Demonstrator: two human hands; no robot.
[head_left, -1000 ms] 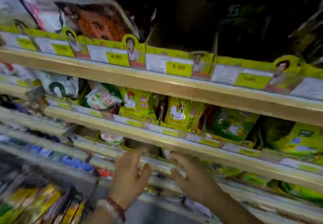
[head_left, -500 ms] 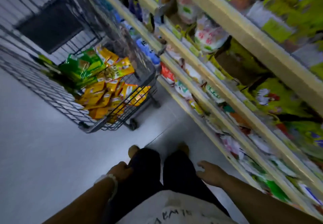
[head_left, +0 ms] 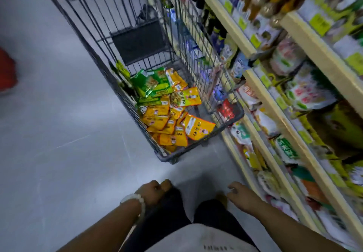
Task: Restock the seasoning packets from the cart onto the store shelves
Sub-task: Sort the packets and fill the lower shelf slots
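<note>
1. Both hands hang empty at the person's sides. The left hand point(head_left: 155, 191), with a pale beaded bracelet point(head_left: 135, 199) at the wrist, has its fingers loosely curled round nothing, resting near the dark trouser leg. The right hand point(head_left: 240, 194) has relaxed, slightly spread fingers and also holds nothing.

2. Ahead of the hands, across a stretch of bare grey floor point(head_left: 59, 133), stands a grey wire shopping cart point(head_left: 229, 122). Its near end faces the person and its long axis runs away from them, parallel to the shelving.

3. In the bottom of the cart lies a loose heap of flat yellow-orange seasoning packets point(head_left: 170, 126), overlapping at all angles, with a few green foil packets point(head_left: 151, 83) at the far end of the heap. The heap lies well apart from both hands, ahead of them and a little to the right of the left hand.

4. To the person's right, cream-edged store shelves point(head_left: 275, 102) run alongside the cart, crowded with bags and bottles and yellow price tags; the detail is blurred.

5. The yellow heap sits roughly between the lines of the two arms, neither hand being clearly nearer. I judge that either hand could reach in over the cart's near rim. The right arm is on the shelf side, so it looks better placed for shelving.
</note>
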